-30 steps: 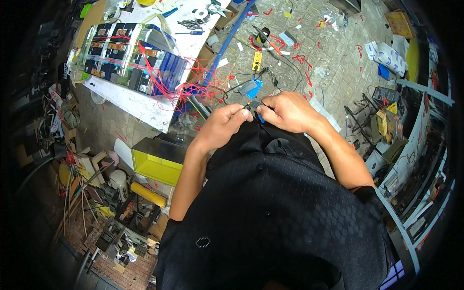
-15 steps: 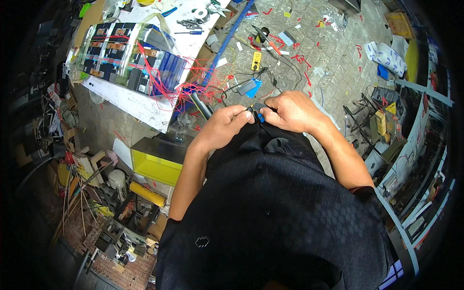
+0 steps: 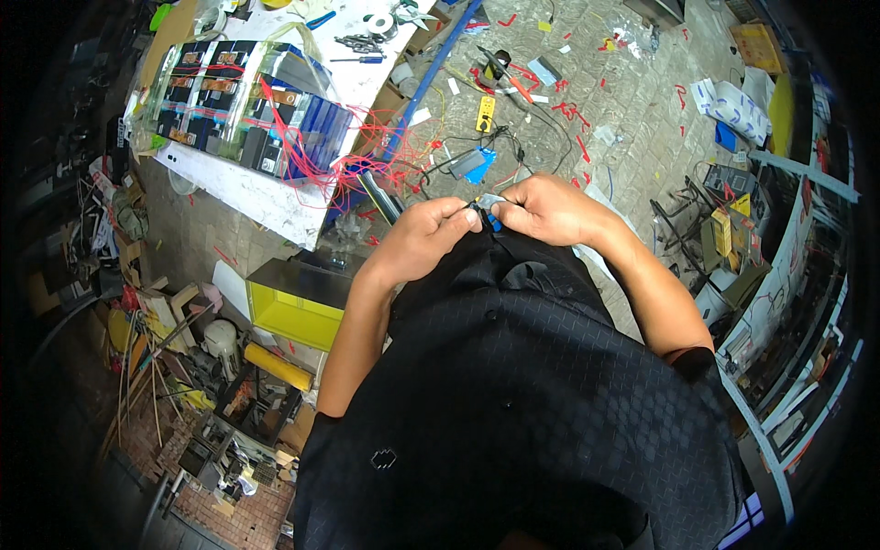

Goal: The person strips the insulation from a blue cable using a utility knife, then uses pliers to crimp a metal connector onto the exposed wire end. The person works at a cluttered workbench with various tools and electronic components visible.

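My left hand (image 3: 423, 231) and my right hand (image 3: 546, 209) meet in front of my chest, fingertips pinched together on a small dark and blue part (image 3: 486, 213) with a thin wire running from it. Both hands hold this piece; what exactly it is stays too small to tell. Just beyond the hands, on the paved floor, lie a blue and grey block (image 3: 469, 163) and a yellow meter (image 3: 485, 114) with black leads. To my left stands a white board (image 3: 247, 188) carrying a battery pack (image 3: 240, 108) with many red wires spilling off its edge.
Red wire scraps litter the paved floor (image 3: 623, 82). A yellow box (image 3: 291, 312) sits below the board. A blue pipe (image 3: 431, 78) crosses the floor. Cluttered tools and sticks (image 3: 156, 367) fill the lower left; metal frames and boxes (image 3: 724, 238) stand at the right.
My hands stay together at my chest with only slight finger movement on the small part. Nothing else has moved.
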Demonstrator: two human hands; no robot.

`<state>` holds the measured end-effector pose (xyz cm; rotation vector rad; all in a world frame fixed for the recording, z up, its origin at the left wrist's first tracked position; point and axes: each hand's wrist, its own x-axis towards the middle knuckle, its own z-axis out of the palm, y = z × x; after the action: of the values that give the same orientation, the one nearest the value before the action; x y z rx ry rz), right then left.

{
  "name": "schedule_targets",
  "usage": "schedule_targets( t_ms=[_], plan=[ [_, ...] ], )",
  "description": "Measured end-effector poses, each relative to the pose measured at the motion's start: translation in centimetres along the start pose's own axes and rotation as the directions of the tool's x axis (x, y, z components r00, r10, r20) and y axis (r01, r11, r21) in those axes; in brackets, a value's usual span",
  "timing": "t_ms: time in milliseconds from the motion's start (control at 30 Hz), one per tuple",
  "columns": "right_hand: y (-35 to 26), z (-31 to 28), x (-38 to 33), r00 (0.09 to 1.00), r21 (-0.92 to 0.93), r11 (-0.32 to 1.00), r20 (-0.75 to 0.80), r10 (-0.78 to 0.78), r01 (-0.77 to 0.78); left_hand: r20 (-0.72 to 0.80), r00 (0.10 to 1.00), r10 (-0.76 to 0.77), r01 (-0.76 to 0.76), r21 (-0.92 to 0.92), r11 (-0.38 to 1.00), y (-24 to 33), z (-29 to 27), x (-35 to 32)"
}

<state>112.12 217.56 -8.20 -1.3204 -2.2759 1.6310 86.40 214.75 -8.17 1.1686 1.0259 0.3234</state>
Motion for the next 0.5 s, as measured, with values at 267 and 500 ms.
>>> schedule_targets(
  t_ms=[267, 500],
  plan=[
    [-0.1, 0.5, 0.2, 0.963, 0.595, 0.765, 0.236, 0.127, -0.247, -0.062, 0.995, 0.074, -0.067, 0.098, 0.993, -0.7, 0.3, 0.1],
    [-0.6, 0.0, 0.3, 0.992, 0.755, 0.651, 0.001, 0.128, -0.085, -0.116, 0.993, -0.002, 0.005, 0.026, 1.000, 0.3, 0.0, -0.2]
  ],
)
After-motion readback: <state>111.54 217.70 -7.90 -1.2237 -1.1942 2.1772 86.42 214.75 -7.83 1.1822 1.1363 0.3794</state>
